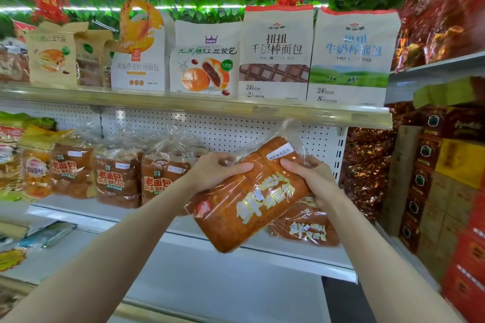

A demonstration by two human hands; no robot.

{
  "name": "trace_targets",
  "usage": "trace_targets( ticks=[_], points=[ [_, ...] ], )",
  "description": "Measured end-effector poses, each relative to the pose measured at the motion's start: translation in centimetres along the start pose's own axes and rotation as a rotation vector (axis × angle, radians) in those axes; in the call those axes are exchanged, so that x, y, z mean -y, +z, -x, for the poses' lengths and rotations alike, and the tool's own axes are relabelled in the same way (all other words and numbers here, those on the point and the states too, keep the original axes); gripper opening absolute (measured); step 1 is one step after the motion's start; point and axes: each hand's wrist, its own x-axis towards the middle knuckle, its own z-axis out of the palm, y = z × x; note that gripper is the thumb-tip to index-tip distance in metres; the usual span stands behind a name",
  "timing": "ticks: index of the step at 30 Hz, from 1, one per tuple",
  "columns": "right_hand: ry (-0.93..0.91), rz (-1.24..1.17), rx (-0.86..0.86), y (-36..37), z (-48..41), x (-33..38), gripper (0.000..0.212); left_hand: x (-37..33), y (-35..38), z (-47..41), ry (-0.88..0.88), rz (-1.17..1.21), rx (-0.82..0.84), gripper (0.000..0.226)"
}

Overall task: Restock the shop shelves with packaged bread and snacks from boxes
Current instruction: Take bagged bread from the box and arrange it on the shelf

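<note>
We are putting a bagged loaf (249, 196) on the middle shelf (65, 208).
It hangs tilted over a matching loaf (307, 228) lying there; next, we judge, it must be lowered beside that one. Our left hand (212, 172) and right hand (312, 178) both clamp its upper end, fingers curled.

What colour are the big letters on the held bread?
Pale yellow, on the bread pack, best in the head view.
</note>
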Motion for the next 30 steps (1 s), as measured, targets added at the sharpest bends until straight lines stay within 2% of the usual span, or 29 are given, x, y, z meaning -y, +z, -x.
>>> trace_targets(
  ticks=[1, 3, 5, 6, 8, 10, 11, 13, 16, 18, 21, 23, 26, 30],
  points=[
    [0.000, -0.033, -0.021, 0.1, 0.0, -0.2, 0.063, 0.4, 0.2, -0.1, 0.001, -0.078, -0.058, 0.088],
    [-0.002, -0.084, -0.064, 0.3, -0.1, -0.5, 0.065, 1.4, 0.6, -0.2, -0.027, -0.206, -0.164, 0.107],
    [-0.006, -0.155, -0.113, 0.6, -0.1, -0.9, 0.074, 2.0, 1.0, 0.3, -0.074, -0.273, -0.308, 0.111],
    [-0.005, -0.197, -0.142, 0.6, -0.1, -1.1, 0.077, 2.1, 1.3, 0.8, -0.102, -0.224, -0.380, 0.114],
    [0.001, -0.271, -0.186, 0.8, 0.0, -1.5, 0.073, 2.7, 1.8, 1.5, -0.185, 0.113, -0.456, 0.123],
    [0.018, -0.353, -0.214, 1.2, 0.1, -2.0, 0.061, 3.5, 2.5, 2.1, -0.233, 0.579, -0.402, 0.127],
    [0.027, -0.375, -0.218, 1.4, 0.1, -2.2, 0.057, 4.0, 2.9, 2.1, -0.249, 0.722, -0.367, 0.125],
    [0.035, -0.380, -0.200, 2.0, 0.1, -2.8, 0.054, 4.5, 3.5, 2.4, -0.284, 0.773, -0.342, 0.106],
    [0.046, -0.353, -0.141, 2.7, 0.0, -3.5, 0.058, 5.2, 3.5, 2.3, -0.264, 0.727, -0.419, 0.074],
    [0.035, -0.270, -0.104, 3.0, 0.0, -3.9, 0.058, 5.8, 3.1, 2.1, -0.215, 0.663, -0.476, 0.062],
    [-0.007, -0.062, -0.074, 3.6, -0.6, -4.7, 0.075, 6.4, 2.7, 1.9, -0.173, 0.615, -0.519, 0.046],
    [-0.057, 0.022, -0.068, 3.8, -0.9, -5.3, 0.074, 6.8, 2.6, 1.5, -0.155, 0.598, -0.526, 0.039],
    [-0.039, 0.079, -0.049, 4.5, -1.5, -6.3, 0.064, 8.1, 2.5, 0.6, -0.134, 0.602, -0.511, 0.036],
    [0.001, 0.205, -0.106, 5.2, -3.5, -9.7, 0.094, 10.7, 2.4, -1.0, -0.104, 0.552, -0.474, 0.037]
  ],
)
